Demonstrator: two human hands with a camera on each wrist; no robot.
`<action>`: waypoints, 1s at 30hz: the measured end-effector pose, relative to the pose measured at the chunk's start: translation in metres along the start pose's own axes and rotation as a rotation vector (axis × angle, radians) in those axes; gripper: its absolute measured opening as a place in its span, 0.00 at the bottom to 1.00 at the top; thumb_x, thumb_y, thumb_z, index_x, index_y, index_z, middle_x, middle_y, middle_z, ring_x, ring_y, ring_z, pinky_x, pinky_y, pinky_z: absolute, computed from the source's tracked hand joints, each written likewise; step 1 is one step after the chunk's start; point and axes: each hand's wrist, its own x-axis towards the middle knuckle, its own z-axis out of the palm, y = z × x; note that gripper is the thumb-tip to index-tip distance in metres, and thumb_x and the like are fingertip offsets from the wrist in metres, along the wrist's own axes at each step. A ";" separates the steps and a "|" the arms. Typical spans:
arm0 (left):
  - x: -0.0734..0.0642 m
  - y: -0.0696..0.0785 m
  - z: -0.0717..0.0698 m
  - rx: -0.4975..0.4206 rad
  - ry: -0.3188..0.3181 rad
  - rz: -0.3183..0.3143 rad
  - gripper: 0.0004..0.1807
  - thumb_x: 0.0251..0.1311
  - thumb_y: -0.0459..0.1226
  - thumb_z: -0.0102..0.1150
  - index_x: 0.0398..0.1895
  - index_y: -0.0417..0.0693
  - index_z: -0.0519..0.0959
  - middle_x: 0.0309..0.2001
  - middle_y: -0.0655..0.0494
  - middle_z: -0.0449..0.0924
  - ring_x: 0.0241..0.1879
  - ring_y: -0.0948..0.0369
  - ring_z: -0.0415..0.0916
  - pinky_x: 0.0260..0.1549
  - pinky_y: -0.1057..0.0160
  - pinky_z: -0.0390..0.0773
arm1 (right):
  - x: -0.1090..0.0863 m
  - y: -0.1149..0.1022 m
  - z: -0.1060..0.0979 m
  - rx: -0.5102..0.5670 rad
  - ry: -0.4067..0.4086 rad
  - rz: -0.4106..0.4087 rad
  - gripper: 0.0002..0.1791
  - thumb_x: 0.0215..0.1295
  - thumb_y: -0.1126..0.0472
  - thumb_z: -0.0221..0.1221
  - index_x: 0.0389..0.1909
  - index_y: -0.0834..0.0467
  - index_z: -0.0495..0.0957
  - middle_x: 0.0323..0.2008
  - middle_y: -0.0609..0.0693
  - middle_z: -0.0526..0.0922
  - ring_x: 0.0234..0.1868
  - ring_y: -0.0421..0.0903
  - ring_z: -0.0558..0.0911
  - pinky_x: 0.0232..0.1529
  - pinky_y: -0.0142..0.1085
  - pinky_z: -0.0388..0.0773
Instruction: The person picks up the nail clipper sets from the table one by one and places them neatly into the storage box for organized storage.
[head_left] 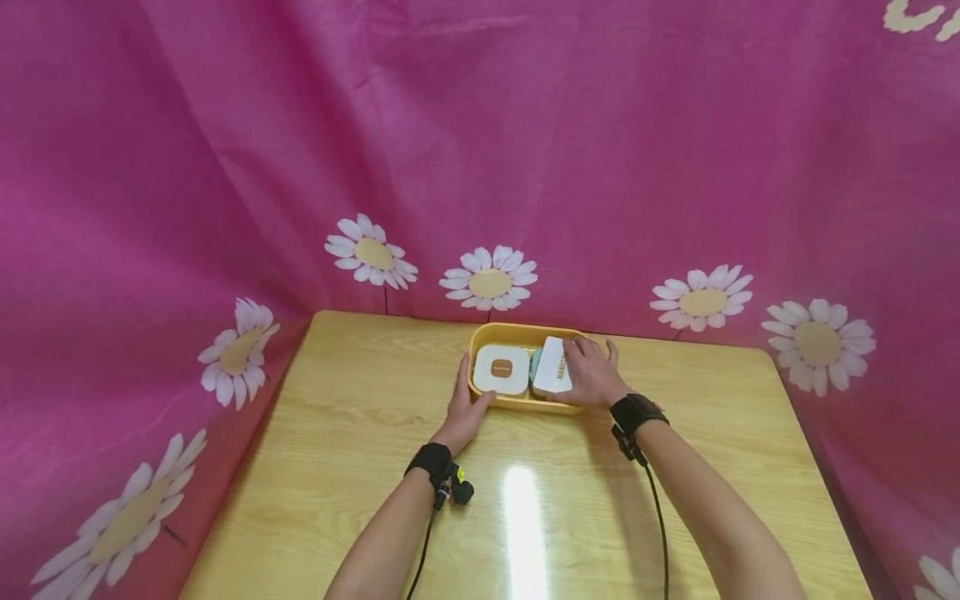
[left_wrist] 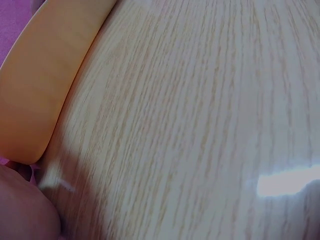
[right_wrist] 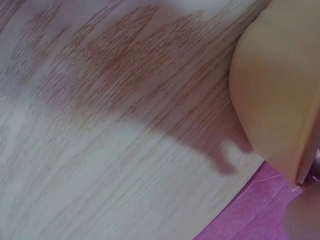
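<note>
A yellow rectangular bin (head_left: 536,406) stands at the far side of the table. My left hand (head_left: 462,413) holds its left end, fingers along the outer side wall and thumb at the front rim. Inside, on the left, lies a white rounded-square box (head_left: 517,381) with a brown label. My right hand (head_left: 596,377) grips a white box (head_left: 551,371) with gold lettering, which sits tilted in the bin's right part. Between the two boxes a pale green thing (head_left: 535,364) shows, mostly hidden. Both wrist views catch the bin's outer wall (left_wrist: 42,75) and little of the hands.
The light wood table (head_left: 360,400) extends around the bin and carries a bright reflection in front. A pink cloth with daisies (head_left: 450,167) hangs behind the table and along its sides. Black cables (head_left: 662,517) run from the wrist cameras toward me.
</note>
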 end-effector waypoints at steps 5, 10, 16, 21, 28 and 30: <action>0.003 0.002 0.000 0.011 -0.001 -0.002 0.51 0.71 0.42 0.57 0.87 0.62 0.36 0.86 0.54 0.38 0.83 0.49 0.41 0.78 0.38 0.49 | 0.002 -0.003 -0.004 -0.019 -0.036 0.026 0.66 0.46 0.31 0.77 0.79 0.63 0.59 0.75 0.66 0.64 0.75 0.66 0.63 0.70 0.76 0.47; 0.004 0.002 0.000 0.018 0.003 -0.027 0.51 0.70 0.44 0.58 0.87 0.65 0.37 0.86 0.57 0.38 0.83 0.52 0.41 0.78 0.40 0.48 | 0.003 -0.007 -0.007 -0.014 -0.088 0.041 0.64 0.49 0.34 0.76 0.80 0.61 0.58 0.77 0.65 0.62 0.77 0.66 0.60 0.68 0.76 0.50; 0.001 0.005 0.002 0.012 -0.004 -0.043 0.52 0.70 0.43 0.59 0.87 0.64 0.37 0.86 0.57 0.40 0.83 0.53 0.43 0.78 0.42 0.50 | 0.003 -0.006 -0.010 0.038 -0.203 -0.007 0.60 0.56 0.36 0.73 0.83 0.55 0.55 0.81 0.65 0.54 0.80 0.68 0.51 0.68 0.79 0.47; -0.002 0.010 0.001 0.013 0.009 -0.036 0.51 0.71 0.40 0.58 0.87 0.64 0.38 0.86 0.55 0.41 0.83 0.52 0.43 0.78 0.43 0.51 | 0.005 -0.003 -0.017 0.201 -0.305 0.007 0.60 0.58 0.45 0.75 0.85 0.55 0.52 0.83 0.66 0.43 0.83 0.68 0.40 0.70 0.80 0.37; 0.001 0.004 0.000 0.000 0.013 -0.046 0.51 0.70 0.41 0.59 0.87 0.64 0.38 0.86 0.55 0.40 0.83 0.51 0.42 0.78 0.40 0.50 | 0.006 -0.004 -0.019 0.216 -0.317 -0.001 0.60 0.59 0.47 0.75 0.85 0.55 0.50 0.84 0.67 0.41 0.83 0.68 0.37 0.69 0.80 0.36; 0.003 0.001 0.002 -0.004 0.011 -0.047 0.51 0.69 0.42 0.59 0.87 0.65 0.38 0.86 0.57 0.39 0.83 0.52 0.41 0.79 0.40 0.48 | 0.004 -0.004 -0.019 0.216 -0.315 0.005 0.59 0.60 0.47 0.75 0.85 0.54 0.50 0.84 0.66 0.40 0.83 0.67 0.37 0.70 0.80 0.35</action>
